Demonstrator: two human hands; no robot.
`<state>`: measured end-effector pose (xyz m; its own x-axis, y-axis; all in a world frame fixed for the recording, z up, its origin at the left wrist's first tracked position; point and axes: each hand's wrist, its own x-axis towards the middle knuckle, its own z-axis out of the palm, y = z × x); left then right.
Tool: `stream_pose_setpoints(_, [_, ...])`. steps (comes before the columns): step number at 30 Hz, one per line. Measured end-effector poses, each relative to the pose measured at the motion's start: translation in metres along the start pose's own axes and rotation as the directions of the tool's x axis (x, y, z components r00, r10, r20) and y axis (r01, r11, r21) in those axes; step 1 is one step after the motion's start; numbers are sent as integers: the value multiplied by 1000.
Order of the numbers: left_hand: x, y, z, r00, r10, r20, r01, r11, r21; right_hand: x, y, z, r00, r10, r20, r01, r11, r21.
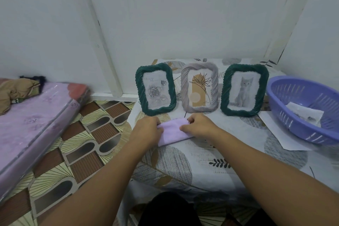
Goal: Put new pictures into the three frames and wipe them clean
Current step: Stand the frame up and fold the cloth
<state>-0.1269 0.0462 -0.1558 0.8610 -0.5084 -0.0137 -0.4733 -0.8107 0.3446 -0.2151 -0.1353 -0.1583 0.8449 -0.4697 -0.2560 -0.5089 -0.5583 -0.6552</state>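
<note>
Head view: basket point(300, 115) w/ paper point(305, 113) right of three frames point(199, 88).

Three frames stand upright in a row across the table point(211, 152), green point(156, 89), grey point(200, 87), green point(244, 89), with narrow gaps between them. A basket point(300, 108) on paper point(286, 134) blocks the right side. Bare tabletop lies open in front, save the cloth point(174, 131) under both hands. Behind the frames the wall point(183, 23) stands near.
</note>
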Motion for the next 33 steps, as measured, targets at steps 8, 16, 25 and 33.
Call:
stream_pose_setpoints(8, [-30,-9,-22,999,2,-54,-8,992,-123,-6,-7,-2,994,-103,25,97,980,175])
stream_pose_setpoints(16, [-59,-35,-38,993,-116,-22,110,977,-181,5,-67,24,955,-227,-191,281,897,341])
stream_pose_setpoints(25, [-65,-43,-33,989,-151,-3,151,988,19,13,-58,62,941,-300,-158,314,947,71])
stream_pose_setpoints(33, [-51,-19,-32,993,17,-113,-15,1000,24,-4,-19,29,941,-261,-216,284,955,81])
